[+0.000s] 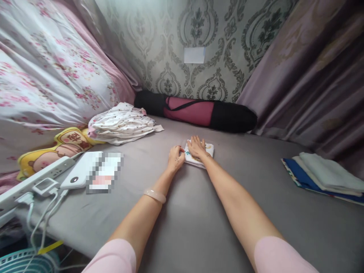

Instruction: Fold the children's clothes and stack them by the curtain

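Note:
A small folded white cloth (209, 151) with a coloured print lies on the grey sheet in front of me. My right hand (198, 147) rests flat on top of it, fingers stretched out. At the cloth's left edge, my left hand (176, 158) is closed, with thumb and fingers pinched on the fabric. Both palms and part of the cloth's top are hidden.
A crumpled white printed cloth pile (122, 123) lies back left, near a yellow cushion (71, 140). A black and maroon long bag (190, 112) lies along the wall. Folded fabrics (327, 174) sit at right; a power strip (42, 174) and power bank (85, 170) at left.

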Motion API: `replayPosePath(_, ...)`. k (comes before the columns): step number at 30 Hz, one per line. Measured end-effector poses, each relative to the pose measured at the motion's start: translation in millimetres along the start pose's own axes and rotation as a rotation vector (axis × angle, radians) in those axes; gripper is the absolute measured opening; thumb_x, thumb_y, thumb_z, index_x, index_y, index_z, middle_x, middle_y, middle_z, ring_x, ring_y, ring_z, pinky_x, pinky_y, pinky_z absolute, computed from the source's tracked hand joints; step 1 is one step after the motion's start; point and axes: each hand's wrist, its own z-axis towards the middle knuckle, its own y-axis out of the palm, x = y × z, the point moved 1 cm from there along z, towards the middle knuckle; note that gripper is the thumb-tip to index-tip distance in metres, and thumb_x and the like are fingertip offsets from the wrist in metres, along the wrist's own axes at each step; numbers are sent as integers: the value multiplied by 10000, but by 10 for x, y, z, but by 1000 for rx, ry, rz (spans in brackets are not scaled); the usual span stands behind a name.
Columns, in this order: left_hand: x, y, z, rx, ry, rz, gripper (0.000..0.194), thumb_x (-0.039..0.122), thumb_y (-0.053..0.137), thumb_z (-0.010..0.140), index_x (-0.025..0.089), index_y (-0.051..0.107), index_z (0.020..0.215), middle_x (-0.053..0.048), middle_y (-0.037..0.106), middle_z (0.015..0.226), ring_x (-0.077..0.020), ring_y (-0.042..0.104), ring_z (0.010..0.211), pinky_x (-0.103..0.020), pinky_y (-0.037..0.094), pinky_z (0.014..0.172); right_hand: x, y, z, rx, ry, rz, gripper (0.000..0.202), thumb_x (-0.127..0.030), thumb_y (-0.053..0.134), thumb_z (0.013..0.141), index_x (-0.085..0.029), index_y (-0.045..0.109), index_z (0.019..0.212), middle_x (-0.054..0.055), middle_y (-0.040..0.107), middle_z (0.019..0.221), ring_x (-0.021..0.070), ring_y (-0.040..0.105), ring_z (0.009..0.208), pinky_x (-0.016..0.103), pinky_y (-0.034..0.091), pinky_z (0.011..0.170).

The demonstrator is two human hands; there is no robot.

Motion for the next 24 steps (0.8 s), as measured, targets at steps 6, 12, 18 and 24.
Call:
replayPosePath(6, -36, -49, 31, 124, -129, -156, 177, 124, 400, 800, 189, 562, 834, -86, 628, 1063, -208, 551, 1094, -388, 394, 1004, -264, 82, -327, 110, -78, -44, 602, -375, 193, 983, -53, 257, 1489, 141, 176, 1577, 245, 55, 1462, 497, -45, 1146)
replayPosePath(12, 9, -116, 42, 83, -141, -24, 208, 170, 360, 857, 176, 562, 907, -96, 625, 1046, -190, 552, 1081, -346, 401, 990, -361, 98, -560, 104, -107, -19, 609, -392, 174, 989, -54, 279, 1485, 127, 213, 1569, 233, 96, 1458, 474, -35, 1155)
replayPosePath(18, 102, -51, 10, -31, -135, 178, 267, 280, 358, 922, 150, 590, 949, -138, 625, 1038, -254, 541, 1091, -390, 386, 969, -11, 20, -918, 226, 87, -54, 673, -458, 219, 979, -56, 165, 1516, 153, 84, 1591, 265, -2, 1462, 494, -45, 1148)
replayPosePath(24, 217, -19, -56, -161, -99, 480, 459, 489, 370, 937, 104, 580, 1072, -173, 596, 1137, -282, 511, 1150, -365, 353, 974, 131, 36, -984, 65, 152, 81, 671, -478, 210, 974, -103, 142, 1526, 118, 27, 1601, 252, -17, 1463, 494, 49, 1154)
